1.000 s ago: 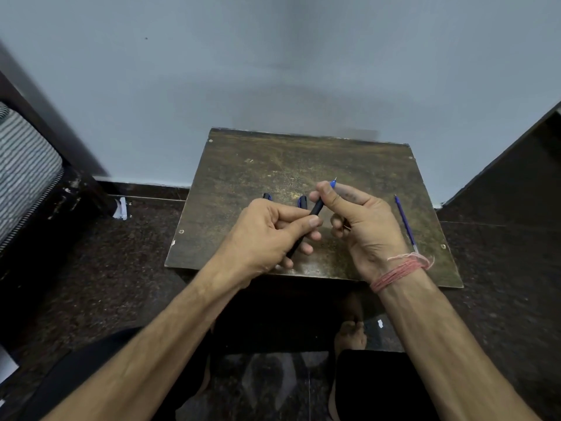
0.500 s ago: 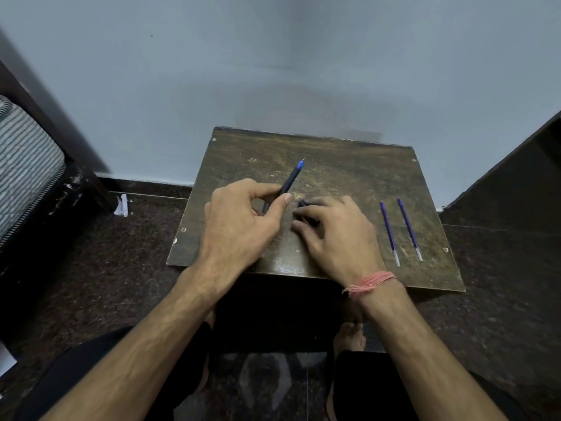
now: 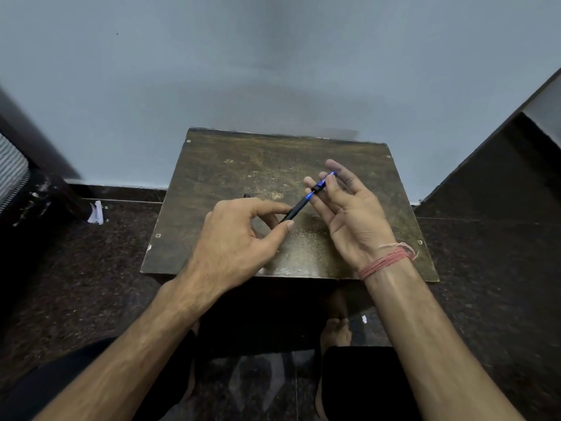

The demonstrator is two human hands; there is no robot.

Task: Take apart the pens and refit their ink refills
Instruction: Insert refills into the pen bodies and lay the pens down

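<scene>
Left grip: left hand (image 3: 236, 238) pinches the pen barrel (image 3: 296, 208) between thumb and forefinger.
Right grip: right hand (image 3: 355, 220), palm up, pinches a short pen piece (image 3: 322, 183) just beside the barrel's blue tip.
Location: above bench (image 3: 243, 159) centre.
Room: worn brown bench against a pale wall (image 3: 273, 71); dark speckled floor (image 3: 485, 268).
Count: one barrel, one piece, one further pen end (image 3: 246, 196).
Change: right hand was palm-down on the bench; now raised.

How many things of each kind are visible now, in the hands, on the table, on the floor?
Pen barrel, left hand: 1
Pen top, right hand: 1
Dark piece on the table: 1
Paper scraps on the floor: 2
Total: 5
</scene>
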